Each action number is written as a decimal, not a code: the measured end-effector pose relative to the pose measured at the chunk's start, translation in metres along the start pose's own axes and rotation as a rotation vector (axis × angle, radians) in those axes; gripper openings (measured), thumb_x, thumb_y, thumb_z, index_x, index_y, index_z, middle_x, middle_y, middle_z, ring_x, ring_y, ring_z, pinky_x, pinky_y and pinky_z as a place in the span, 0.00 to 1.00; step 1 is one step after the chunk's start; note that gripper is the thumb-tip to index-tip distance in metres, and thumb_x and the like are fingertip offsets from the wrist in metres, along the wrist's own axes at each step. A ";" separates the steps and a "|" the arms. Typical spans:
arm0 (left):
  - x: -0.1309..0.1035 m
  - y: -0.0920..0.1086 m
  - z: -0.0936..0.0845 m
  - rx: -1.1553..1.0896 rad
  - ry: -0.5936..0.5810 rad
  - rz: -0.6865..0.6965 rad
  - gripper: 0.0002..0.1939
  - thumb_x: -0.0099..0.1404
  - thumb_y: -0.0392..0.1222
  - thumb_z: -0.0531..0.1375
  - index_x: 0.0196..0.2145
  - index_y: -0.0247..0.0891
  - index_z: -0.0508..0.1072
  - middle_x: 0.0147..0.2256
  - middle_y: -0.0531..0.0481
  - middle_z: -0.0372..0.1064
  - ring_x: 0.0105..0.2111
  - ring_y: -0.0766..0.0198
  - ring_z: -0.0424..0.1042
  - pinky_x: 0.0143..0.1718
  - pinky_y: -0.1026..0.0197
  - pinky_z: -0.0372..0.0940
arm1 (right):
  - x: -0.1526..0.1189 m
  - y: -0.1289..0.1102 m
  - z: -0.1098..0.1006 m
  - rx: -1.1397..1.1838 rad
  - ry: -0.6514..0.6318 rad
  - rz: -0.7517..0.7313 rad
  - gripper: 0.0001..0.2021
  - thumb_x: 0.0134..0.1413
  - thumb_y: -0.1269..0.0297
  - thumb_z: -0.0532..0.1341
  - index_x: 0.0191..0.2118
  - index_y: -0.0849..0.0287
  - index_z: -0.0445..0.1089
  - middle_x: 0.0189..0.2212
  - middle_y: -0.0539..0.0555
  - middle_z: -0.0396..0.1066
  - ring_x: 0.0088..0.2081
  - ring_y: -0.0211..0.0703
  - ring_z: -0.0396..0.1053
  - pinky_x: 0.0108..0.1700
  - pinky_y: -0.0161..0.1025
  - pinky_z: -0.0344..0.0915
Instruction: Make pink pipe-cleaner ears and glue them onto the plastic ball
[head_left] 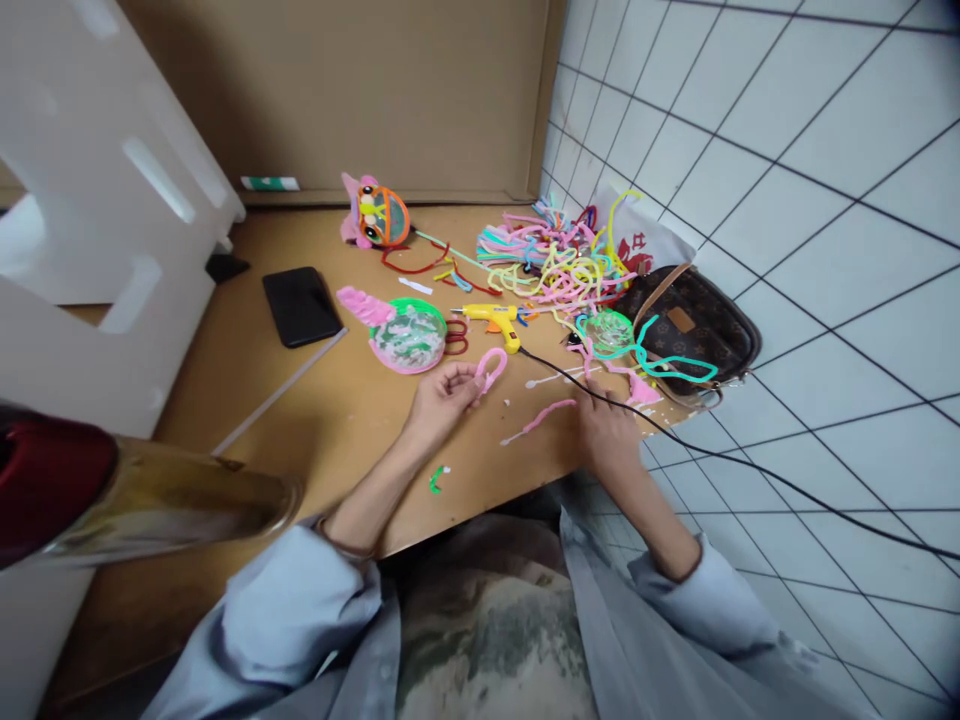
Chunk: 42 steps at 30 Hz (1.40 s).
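Observation:
My left hand [442,402] pinches a pink pipe cleaner bent into a loop [493,368], held just above the table. Over at the right, my right hand [611,432] rests on the table near the front edge, its fingers reaching forward beside a pink pipe cleaner piece [551,412] and a pink scrap [643,389]. The fingertips are partly hidden. Between and beyond the hands lies a yellow hot glue gun [491,318]. Left of it sits a round green-and-pink pipe cleaner piece [409,338] with a fluffy pink strip, overlapping red-handled scissors [457,338].
A pile of coloured pipe cleaners [555,255] lies at the back right beside a brown handbag [694,325]. The black cord [720,455] crosses over my right hand. A decorated round face [379,215], a black phone [301,306] and a red-topped bottle [172,495] are to the left.

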<state>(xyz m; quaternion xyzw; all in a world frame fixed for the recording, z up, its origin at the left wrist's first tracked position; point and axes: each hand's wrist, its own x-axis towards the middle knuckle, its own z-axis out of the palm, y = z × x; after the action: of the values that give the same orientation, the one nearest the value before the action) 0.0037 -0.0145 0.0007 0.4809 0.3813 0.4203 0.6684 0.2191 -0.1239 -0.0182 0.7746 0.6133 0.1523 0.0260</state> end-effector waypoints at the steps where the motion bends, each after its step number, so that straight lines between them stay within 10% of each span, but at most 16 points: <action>1: 0.000 0.000 0.000 -0.006 -0.002 0.003 0.16 0.46 0.45 0.73 0.30 0.34 0.76 0.23 0.54 0.72 0.19 0.72 0.64 0.22 0.68 0.57 | -0.002 -0.001 -0.004 -0.008 -0.005 -0.030 0.21 0.63 0.77 0.51 0.59 0.66 0.67 0.58 0.72 0.70 0.51 0.60 0.73 0.47 0.51 0.71; 11: 0.002 -0.004 -0.003 -0.101 -0.055 0.019 0.21 0.44 0.45 0.76 0.35 0.35 0.78 0.32 0.49 0.78 0.28 0.67 0.73 0.33 0.64 0.68 | -0.028 -0.003 -0.044 0.019 -0.174 -0.082 0.30 0.54 0.83 0.52 0.62 0.57 0.66 0.56 0.65 0.73 0.30 0.47 0.77 0.23 0.38 0.59; 18: 0.002 -0.002 -0.001 -0.108 -0.058 -0.038 0.26 0.41 0.47 0.77 0.35 0.33 0.75 0.27 0.50 0.78 0.25 0.66 0.75 0.30 0.64 0.70 | -0.027 -0.004 -0.043 0.418 0.046 -0.071 0.07 0.63 0.66 0.58 0.33 0.58 0.70 0.26 0.56 0.76 0.28 0.45 0.73 0.26 0.36 0.55; 30: 0.002 0.010 -0.009 -0.314 0.019 0.022 0.25 0.41 0.47 0.78 0.36 0.34 0.79 0.29 0.50 0.80 0.23 0.70 0.74 0.27 0.68 0.69 | 0.049 -0.067 -0.051 1.672 -0.072 0.075 0.11 0.51 0.56 0.65 0.27 0.57 0.67 0.23 0.50 0.74 0.26 0.40 0.71 0.32 0.37 0.70; 42: 0.006 0.026 -0.022 -0.797 -0.064 -0.251 0.04 0.61 0.26 0.66 0.32 0.30 0.76 0.23 0.54 0.71 0.20 0.78 0.68 0.24 0.78 0.67 | 0.119 -0.106 -0.075 1.856 -0.237 -0.297 0.15 0.48 0.52 0.69 0.28 0.59 0.71 0.17 0.44 0.63 0.18 0.30 0.55 0.20 0.31 0.53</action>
<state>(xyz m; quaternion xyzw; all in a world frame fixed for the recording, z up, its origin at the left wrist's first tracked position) -0.0191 0.0031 0.0197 0.1474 0.2235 0.4353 0.8596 0.1231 0.0050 0.0538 0.4105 0.5751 -0.4807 -0.5192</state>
